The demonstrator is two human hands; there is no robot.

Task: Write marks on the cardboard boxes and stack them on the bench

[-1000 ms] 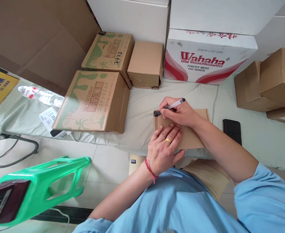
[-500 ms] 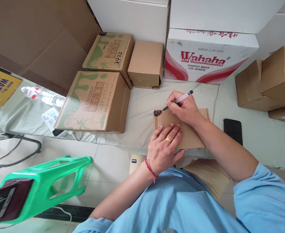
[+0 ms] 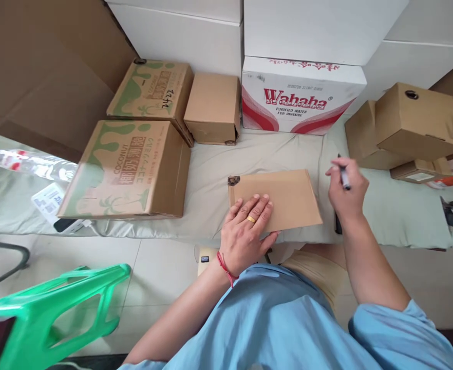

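A flat piece of brown cardboard (image 3: 291, 198) lies near the front edge of the covered table, with a dark scribbled patch (image 3: 233, 180) in its far left corner. My left hand (image 3: 247, 226) rests flat on its left part, fingers stretched out, a gold ring on one finger. To the right of the cardboard, my right hand (image 3: 347, 187) is raised off it, with its fingers wrapped round a pen (image 3: 344, 178). A black phone-like object (image 3: 338, 223) lies partly hidden behind that hand.
Coconut cartons (image 3: 122, 169) and a small brown box (image 3: 213, 108) stand at the left back. A white Wahaha box (image 3: 299, 97) is behind the cardboard, more brown boxes (image 3: 415, 118) at right. A plastic bottle (image 3: 34, 163) lies left; a green stool (image 3: 68, 308) stands on the floor.
My right hand has lifted the pen from the cardboard's scribbled corner and moved right, past its edge. My left hand stays on the cardboard. The view has turned to the right.
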